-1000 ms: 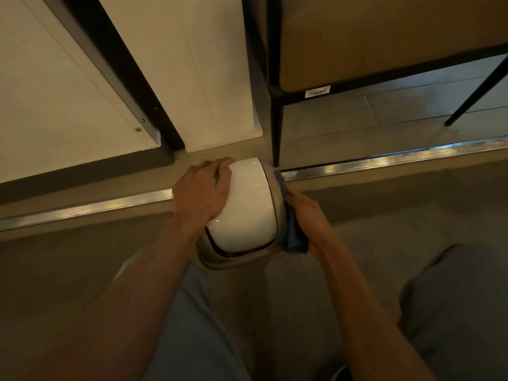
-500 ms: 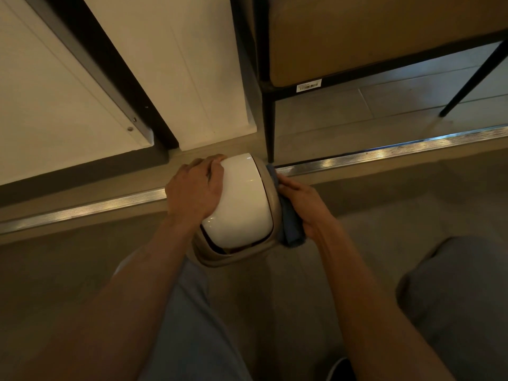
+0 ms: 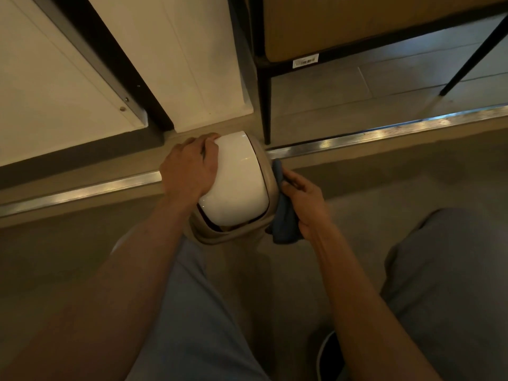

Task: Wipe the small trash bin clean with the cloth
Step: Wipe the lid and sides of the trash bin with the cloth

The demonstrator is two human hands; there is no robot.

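A small trash bin (image 3: 239, 185) with a glossy white lid and beige body stands on the floor in the middle of the head view. My left hand (image 3: 189, 167) grips the lid's left edge, fingers curled over its far corner. A blue cloth (image 3: 284, 218) is pressed flat against the bin's right side by my right hand (image 3: 303, 200); the cloth hangs below the palm and a corner pokes out above the fingers. The bin's lower body is hidden under the lid.
A metal floor strip (image 3: 384, 134) runs left to right behind the bin. A black-legged chair (image 3: 265, 105) stands just beyond it, with a white cabinet panel (image 3: 192, 64) to its left. My knees, in grey trousers (image 3: 445, 284), flank the bin in front.
My right hand and the cloth have slid along the bin's right side, toward the far end and back down. My left hand keeps its hold on the lid.
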